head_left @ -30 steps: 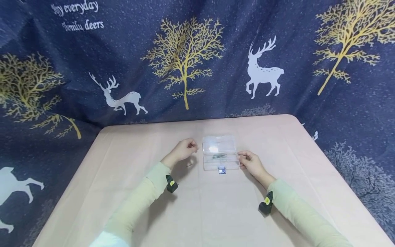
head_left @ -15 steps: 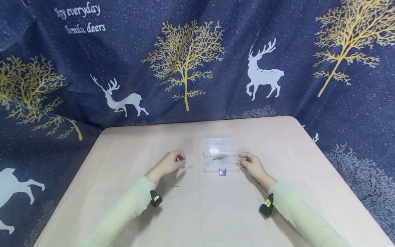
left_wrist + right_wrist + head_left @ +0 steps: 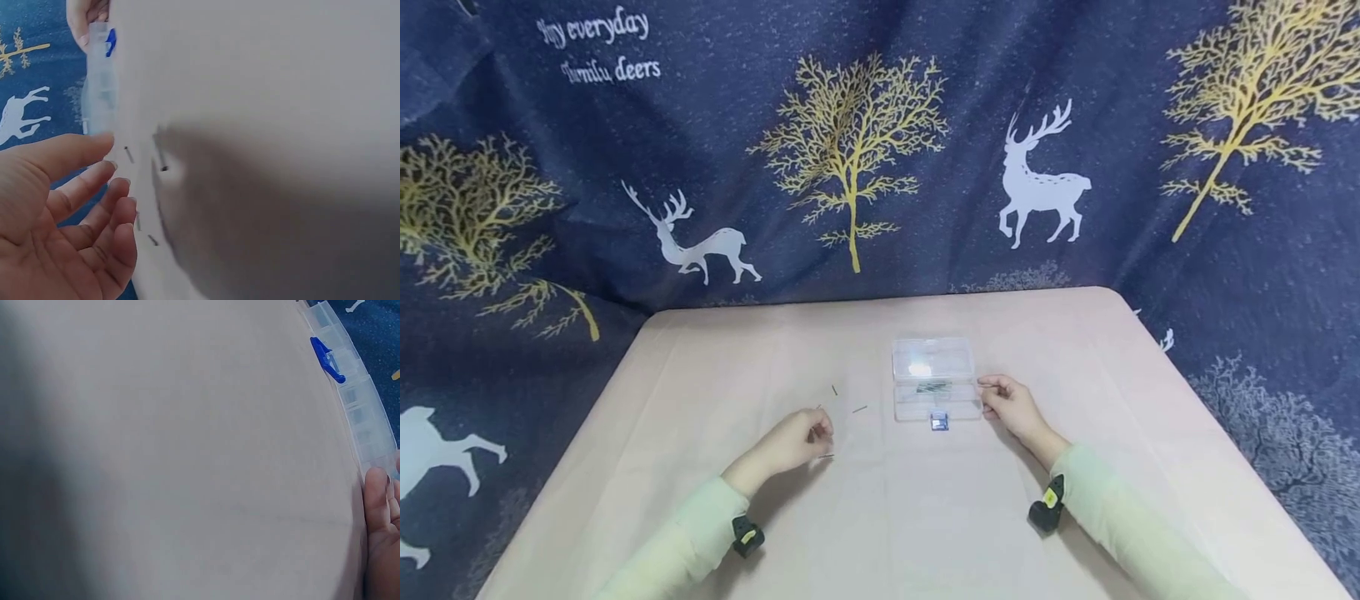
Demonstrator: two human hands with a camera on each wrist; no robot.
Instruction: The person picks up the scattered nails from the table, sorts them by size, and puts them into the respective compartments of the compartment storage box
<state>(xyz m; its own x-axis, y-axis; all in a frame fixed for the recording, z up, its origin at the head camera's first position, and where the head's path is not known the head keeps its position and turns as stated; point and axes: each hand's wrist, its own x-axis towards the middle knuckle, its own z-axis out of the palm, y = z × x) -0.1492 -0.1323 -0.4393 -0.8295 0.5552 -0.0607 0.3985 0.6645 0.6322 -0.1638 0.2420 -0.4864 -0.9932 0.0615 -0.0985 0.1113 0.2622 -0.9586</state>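
In the head view a clear plastic box [image 3: 917, 412] with divided compartments stands with its lid [image 3: 955, 360] up and a blue latch [image 3: 939, 422] at its front. Several thin dark pieces [image 3: 934, 387] that look like nails lie inside. My right hand [image 3: 1011, 404] holds the box at its right end. Left of the box, my left hand [image 3: 793, 437] hovers low over the table among loose nails. The left wrist view shows its thumb and loosely bent fingers apart, holding nothing. One nail [image 3: 162, 156] lies just past the fingertips, with another nail [image 3: 129, 154] closer to the box.
A pale pink cloth [image 3: 887, 517] covers the table. Behind it hangs a dark blue curtain [image 3: 925, 208] printed with trees and deer. Further loose nails [image 3: 860, 409] lie between the left hand and the box.
My left hand has drawn back from beside the box, leftward and toward me. More loose nails show on the cloth where it was. My right hand stays at the box's end.
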